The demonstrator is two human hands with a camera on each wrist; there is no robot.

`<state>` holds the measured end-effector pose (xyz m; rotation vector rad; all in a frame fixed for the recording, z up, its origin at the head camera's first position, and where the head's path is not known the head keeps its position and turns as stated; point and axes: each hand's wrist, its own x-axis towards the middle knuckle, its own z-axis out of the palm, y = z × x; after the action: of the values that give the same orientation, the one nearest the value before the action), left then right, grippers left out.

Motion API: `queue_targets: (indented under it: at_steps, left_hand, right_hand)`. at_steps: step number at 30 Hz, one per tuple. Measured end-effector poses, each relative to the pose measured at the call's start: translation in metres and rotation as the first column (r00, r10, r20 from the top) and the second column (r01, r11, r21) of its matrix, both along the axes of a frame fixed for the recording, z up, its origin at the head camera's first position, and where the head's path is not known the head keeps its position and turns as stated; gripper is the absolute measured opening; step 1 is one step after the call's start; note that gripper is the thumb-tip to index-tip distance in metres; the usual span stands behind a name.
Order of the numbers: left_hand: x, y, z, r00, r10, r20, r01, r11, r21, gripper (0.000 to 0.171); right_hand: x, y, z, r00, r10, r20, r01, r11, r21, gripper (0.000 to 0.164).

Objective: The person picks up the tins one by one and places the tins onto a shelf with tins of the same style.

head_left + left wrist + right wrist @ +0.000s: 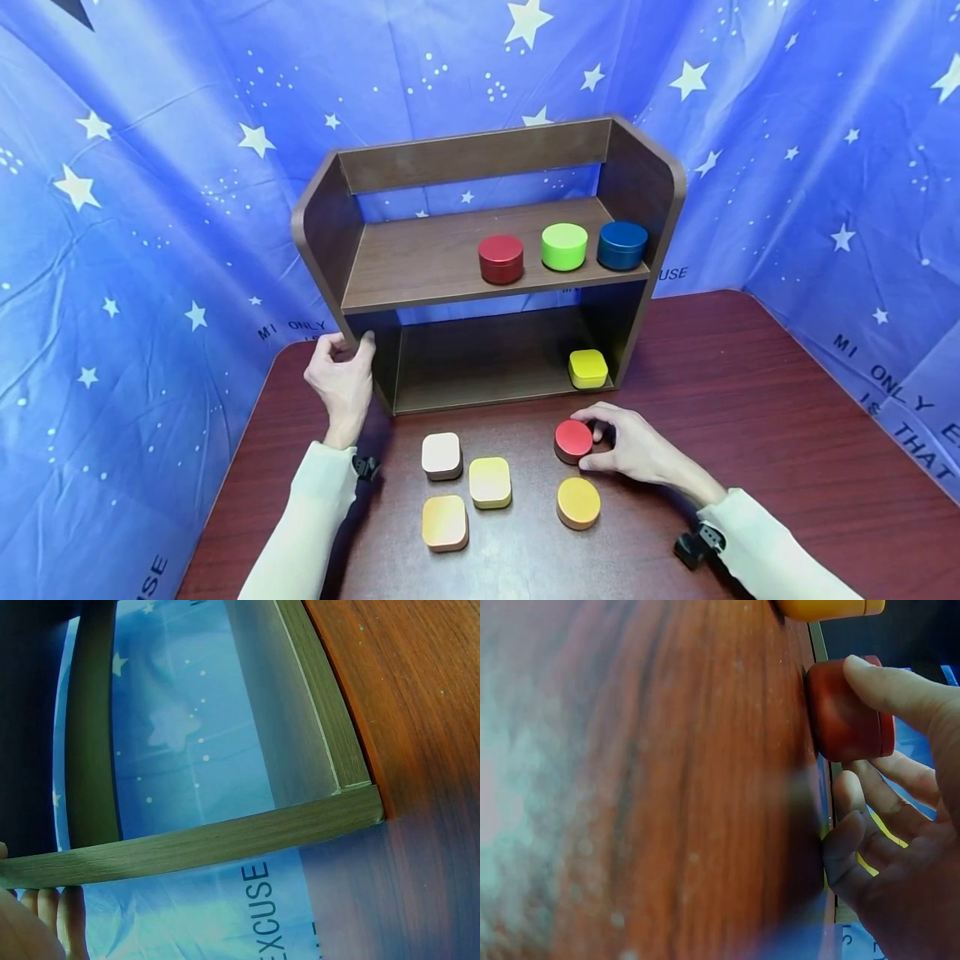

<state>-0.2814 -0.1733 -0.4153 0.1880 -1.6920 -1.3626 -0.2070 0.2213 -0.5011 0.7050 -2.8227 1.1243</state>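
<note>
A two-tier brown wooden shelf [465, 296] stands on the table. My left hand [343, 379] grips the front edge of its left side panel [187, 851], thumb inside and fingers outside. In front of the shelf, my right hand [633, 444] holds a small red round tin [573, 441] between thumb and fingers. The right wrist view shows the thumb on the side of this red tin [847, 712], which is at the table surface. Just nearer to me lies an orange-yellow round tin [578, 502].
The upper tier bears a dark red tin [501, 259], a green tin [564, 247] and a blue tin [622, 246]. A yellow square tin [588, 369] sits low at right. On the table are a white square tin [442, 456], a pale yellow one [490, 482] and a light orange one [445, 523].
</note>
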Motion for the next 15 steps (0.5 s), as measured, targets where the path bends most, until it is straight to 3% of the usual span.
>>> queue_targets:
  at_steps: [15]
  left_hand:
    - [0.0025, -0.0009, 0.001, 0.999, -0.048, -0.009, 0.048, 0.999, 0.015, 0.018]
  right_hand:
    - [-0.0001, -0.0023, -0.0021, 1.0, 0.007, -0.001, -0.007, 1.0, -0.026, 0.056]
